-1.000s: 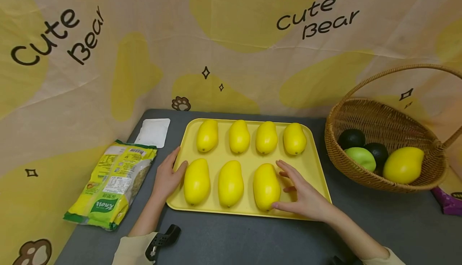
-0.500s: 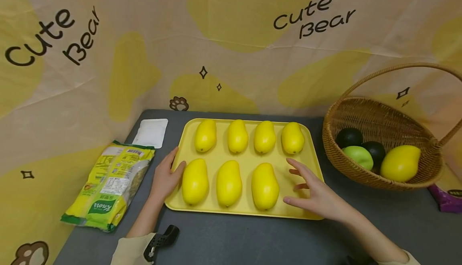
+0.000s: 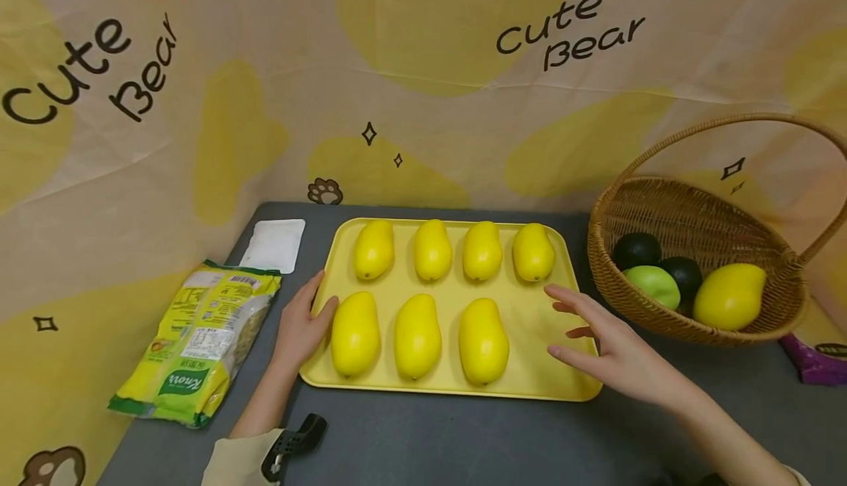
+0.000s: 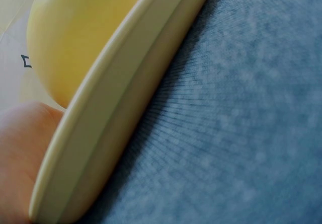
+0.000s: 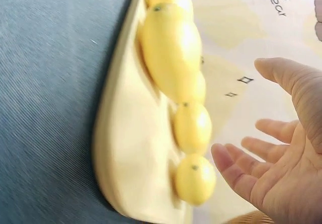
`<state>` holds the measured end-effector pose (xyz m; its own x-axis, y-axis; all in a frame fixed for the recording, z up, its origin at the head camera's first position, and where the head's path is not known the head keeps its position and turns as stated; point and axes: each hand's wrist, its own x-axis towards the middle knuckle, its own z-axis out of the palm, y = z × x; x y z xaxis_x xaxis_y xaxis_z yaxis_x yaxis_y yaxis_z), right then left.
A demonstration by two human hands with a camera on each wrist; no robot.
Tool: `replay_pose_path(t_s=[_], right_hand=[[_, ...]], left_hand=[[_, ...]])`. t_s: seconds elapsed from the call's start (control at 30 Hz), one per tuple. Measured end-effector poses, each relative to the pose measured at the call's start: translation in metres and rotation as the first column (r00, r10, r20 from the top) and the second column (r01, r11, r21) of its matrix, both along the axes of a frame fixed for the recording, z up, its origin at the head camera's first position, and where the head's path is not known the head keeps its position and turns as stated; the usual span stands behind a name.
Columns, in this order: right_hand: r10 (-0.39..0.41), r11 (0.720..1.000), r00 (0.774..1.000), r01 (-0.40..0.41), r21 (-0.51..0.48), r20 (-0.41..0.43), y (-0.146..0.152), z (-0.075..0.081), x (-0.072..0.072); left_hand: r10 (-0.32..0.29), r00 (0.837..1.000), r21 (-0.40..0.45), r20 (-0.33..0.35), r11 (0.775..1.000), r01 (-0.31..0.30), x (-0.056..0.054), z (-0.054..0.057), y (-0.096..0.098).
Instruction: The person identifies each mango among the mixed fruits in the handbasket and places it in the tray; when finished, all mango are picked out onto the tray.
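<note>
A yellow tray lies on the dark table, with several yellow mangoes in two rows. The back row ends at a mango near the far right corner. In front, the rightmost mango has bare tray to its right. My left hand holds the tray's left rim, its thumb over the inner side beside the front-left mango; its other fingers are partly hidden. My right hand hovers over the tray's right edge, fingers apart and nothing in them. The right wrist view shows that hand with its palm bare.
At the right stands a wicker basket with a tall handle, holding a yellow mango, a green fruit and dark fruits. A Knorr bag and a white packet lie left. Behind hangs a printed cloth.
My right hand has come away from the front-right mango and moved right toward the tray's edge, fingers still spread. The left hand stays on the rim. The view has shifted slightly.
</note>
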<state>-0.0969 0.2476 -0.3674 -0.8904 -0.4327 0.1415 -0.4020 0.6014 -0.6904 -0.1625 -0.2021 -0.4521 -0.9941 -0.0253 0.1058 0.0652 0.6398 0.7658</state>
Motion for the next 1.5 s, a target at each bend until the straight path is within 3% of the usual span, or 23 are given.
replay_pose_path(t_s=[0.23, 0.37, 0.57, 0.67, 0.77, 0.93, 1.1, 1.23, 1.5], right_hand=[[0.022, 0.998, 0.992, -0.015, 0.060, -0.126, 0.015, 0.028, 0.001], [-0.011, 0.996, 0.985, 0.026, 0.083, -0.172, 0.026, 0.041, 0.000], [-0.037, 0.995, 0.975, 0.056, 0.081, -0.220, 0.046, 0.058, -0.005], [-0.072, 0.991, 0.976, 0.093, 0.098, -0.206, 0.058, 0.066, -0.009], [-0.118, 0.974, 0.973, 0.153, 0.168, -0.200, 0.071, 0.072, -0.015], [-0.161, 0.915, 0.965, 0.224, 0.336, -0.207, 0.095, 0.080, -0.029], [-0.193, 0.877, 0.980, 0.198, 0.437, -0.057, 0.120, 0.085, -0.044], [-0.228, 0.863, 0.971, 0.169, 0.475, 0.069, 0.141, 0.084, -0.058], [-0.253, 0.801, 0.946, 0.088, 0.593, 0.202, 0.180, 0.076, -0.081]], left_hand=[[0.002, 1.000, 0.004, 0.004, 1.000, -0.002, 0.000, 0.000, 0.000], [0.004, 1.000, 0.003, 0.008, 1.000, -0.004, 0.001, 0.000, -0.001], [0.013, 1.000, 0.004, 0.016, 1.000, -0.013, 0.001, -0.001, -0.001], [0.015, 1.000, 0.002, 0.021, 1.000, -0.015, 0.001, -0.002, -0.001], [0.014, 1.000, 0.005, 0.027, 1.000, -0.014, 0.001, -0.002, -0.001], [0.009, 1.000, 0.005, 0.025, 1.000, -0.009, 0.000, -0.002, -0.001], [0.005, 1.000, 0.003, 0.024, 1.000, -0.005, 0.000, -0.002, -0.002], [0.006, 1.000, 0.000, 0.020, 1.000, -0.006, -0.001, -0.002, -0.001], [0.003, 1.000, -0.004, 0.013, 1.000, -0.003, 0.000, -0.002, -0.001]])
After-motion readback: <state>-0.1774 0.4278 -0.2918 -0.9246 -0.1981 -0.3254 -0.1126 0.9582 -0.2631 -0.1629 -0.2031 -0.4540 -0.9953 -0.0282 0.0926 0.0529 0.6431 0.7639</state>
